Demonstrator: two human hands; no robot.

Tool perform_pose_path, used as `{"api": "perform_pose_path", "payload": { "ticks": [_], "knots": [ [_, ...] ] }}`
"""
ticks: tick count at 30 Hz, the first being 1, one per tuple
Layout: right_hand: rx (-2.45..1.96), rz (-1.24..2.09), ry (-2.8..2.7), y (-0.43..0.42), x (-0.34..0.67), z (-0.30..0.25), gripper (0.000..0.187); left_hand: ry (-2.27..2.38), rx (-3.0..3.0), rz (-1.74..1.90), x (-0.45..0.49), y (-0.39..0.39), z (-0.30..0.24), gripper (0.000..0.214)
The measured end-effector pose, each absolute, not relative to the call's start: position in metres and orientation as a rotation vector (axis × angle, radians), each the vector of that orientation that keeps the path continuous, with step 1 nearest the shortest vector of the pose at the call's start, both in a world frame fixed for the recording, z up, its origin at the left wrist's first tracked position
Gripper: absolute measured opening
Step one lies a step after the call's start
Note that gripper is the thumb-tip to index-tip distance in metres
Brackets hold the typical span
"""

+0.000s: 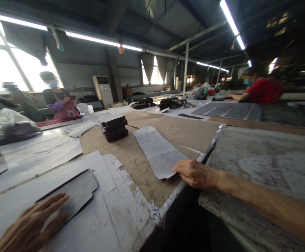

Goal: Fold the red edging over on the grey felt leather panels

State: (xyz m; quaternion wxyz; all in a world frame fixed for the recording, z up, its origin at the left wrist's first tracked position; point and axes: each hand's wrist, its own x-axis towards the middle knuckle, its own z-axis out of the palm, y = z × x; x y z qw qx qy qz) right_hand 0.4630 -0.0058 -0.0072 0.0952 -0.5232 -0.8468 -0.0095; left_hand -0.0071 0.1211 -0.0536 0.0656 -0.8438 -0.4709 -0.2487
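Note:
My left hand lies with its fingers stretched out on a grey flat piece with dark edges and a notched corner, which rests on white paper at the lower left. Near the table's edge, my right hand pinches the near right corner of a long pale grey sheet. Most of that sheet lies flat on the brown board. Behind it, to the left, stands a stack of dark folded pieces.
A stained slab stands right of the table, beyond a dark gap. A plastic bag sits far left. Dark piles and grey panels lie farther back. Several people work around, one in a red top.

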Motion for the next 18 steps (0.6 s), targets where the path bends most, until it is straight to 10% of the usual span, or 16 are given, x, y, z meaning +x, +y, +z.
{"api": "perform_pose_path", "payload": {
  "ticks": [18],
  "knots": [
    [-1.920,-0.002,-1.621,0.000,0.451,-0.014,0.025,-0.618,-3.109,-0.626,0.262,0.087,-0.027,0.025]
  ]
}}
